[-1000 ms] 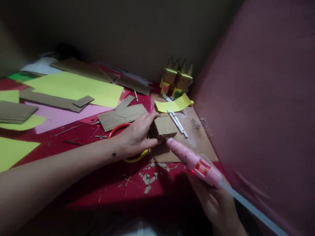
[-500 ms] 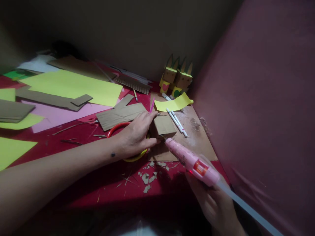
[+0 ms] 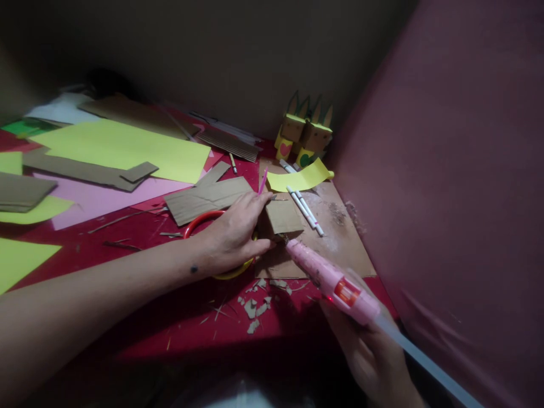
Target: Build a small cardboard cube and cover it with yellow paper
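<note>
My left hand (image 3: 238, 235) grips a small cardboard box (image 3: 284, 217) at its left side, thumb near the front edge and fingers around the back. In my right hand (image 3: 374, 351) is a pink hot glue gun (image 3: 327, 272), its nozzle close to the box's lower front edge; whether it touches I cannot tell. A long translucent glue stick (image 3: 429, 357) sticks out of the gun's rear, and a small red light glows on its side. Beneath my left hand lie scissors with red and yellow handles (image 3: 199, 221), partly hidden. The box rests on a cardboard sheet (image 3: 348, 243).
White pens (image 3: 306, 209) and a curled yellow paper strip (image 3: 300, 177) lie behind the box. Two cardboard figures (image 3: 304, 133) stand at the back by the pink wall (image 3: 459, 170). Yellow paper (image 3: 127, 148), cardboard pieces (image 3: 208, 198) and scraps (image 3: 253, 309) cover the red tabletop (image 3: 195, 317).
Both hands, the box and the glue gun stay almost in place. The view has shifted very slightly.
</note>
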`<state>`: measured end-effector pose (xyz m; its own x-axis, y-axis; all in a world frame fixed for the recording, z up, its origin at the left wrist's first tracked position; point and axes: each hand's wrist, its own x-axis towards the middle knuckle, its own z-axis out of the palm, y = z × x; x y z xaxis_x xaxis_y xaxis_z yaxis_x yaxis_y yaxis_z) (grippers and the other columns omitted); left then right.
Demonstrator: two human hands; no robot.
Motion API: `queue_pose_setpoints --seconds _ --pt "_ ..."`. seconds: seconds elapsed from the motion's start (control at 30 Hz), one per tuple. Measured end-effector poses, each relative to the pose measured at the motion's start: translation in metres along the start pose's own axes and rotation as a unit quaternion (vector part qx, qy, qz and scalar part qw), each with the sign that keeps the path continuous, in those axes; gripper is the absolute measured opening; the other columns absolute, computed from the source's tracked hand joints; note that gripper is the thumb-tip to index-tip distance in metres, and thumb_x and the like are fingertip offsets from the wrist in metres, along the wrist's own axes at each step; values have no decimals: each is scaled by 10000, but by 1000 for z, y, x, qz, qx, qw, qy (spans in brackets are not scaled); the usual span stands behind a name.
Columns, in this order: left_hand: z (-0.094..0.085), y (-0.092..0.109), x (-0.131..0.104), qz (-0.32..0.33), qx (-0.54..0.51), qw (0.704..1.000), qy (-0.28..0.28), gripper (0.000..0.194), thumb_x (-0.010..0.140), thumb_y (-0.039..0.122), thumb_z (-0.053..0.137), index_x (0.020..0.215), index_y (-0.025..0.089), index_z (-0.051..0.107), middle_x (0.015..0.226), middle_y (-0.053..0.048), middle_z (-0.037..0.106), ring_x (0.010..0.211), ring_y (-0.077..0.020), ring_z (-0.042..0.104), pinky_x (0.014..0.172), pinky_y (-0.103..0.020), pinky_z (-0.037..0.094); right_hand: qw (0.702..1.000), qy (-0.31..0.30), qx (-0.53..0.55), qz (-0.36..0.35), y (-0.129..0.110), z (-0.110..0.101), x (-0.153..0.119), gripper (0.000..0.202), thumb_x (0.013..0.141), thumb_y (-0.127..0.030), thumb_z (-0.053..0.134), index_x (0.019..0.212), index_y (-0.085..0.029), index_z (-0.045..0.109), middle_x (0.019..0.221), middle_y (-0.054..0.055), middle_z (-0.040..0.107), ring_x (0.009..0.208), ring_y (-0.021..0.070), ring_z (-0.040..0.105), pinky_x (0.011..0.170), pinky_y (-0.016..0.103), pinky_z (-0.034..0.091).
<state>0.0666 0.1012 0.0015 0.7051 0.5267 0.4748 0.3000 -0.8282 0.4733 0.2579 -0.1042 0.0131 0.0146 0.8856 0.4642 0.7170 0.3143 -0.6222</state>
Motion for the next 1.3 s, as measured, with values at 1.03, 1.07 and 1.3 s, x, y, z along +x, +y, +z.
queue_pose_setpoints --seconds 1.03,1.07,1.3 --pt "-4 0 1 -17 -38 999 5 699 847 337 721 1457 149 437 1341 -193 611 1212 -356 613 1029 -538 522 978 138 -157 0 35 -26 3 483 982 -341 600 1462 -289 605 1146 131 728 1015 357 717 877 524 612" --pt "-6 1 2 -21 -47 999 3 697 844 336 717 1454 138 442 1353 -200 610 1221 -361 613 1036 -540 521 967 145 -207 -1 44 -31 7 509 977 -305 611 1484 -291 576 1083 122 719 966 334 704 845 498 610" --pt "-9 3 3 -36 -94 995 -8 709 830 314 716 1463 147 444 1371 -189 616 1250 -352 618 1060 -520 524 894 41 -445 41 124 -40 37 561 961 -200 445 1515 -120 483 1034 209 630 941 378 554 710 547 592"
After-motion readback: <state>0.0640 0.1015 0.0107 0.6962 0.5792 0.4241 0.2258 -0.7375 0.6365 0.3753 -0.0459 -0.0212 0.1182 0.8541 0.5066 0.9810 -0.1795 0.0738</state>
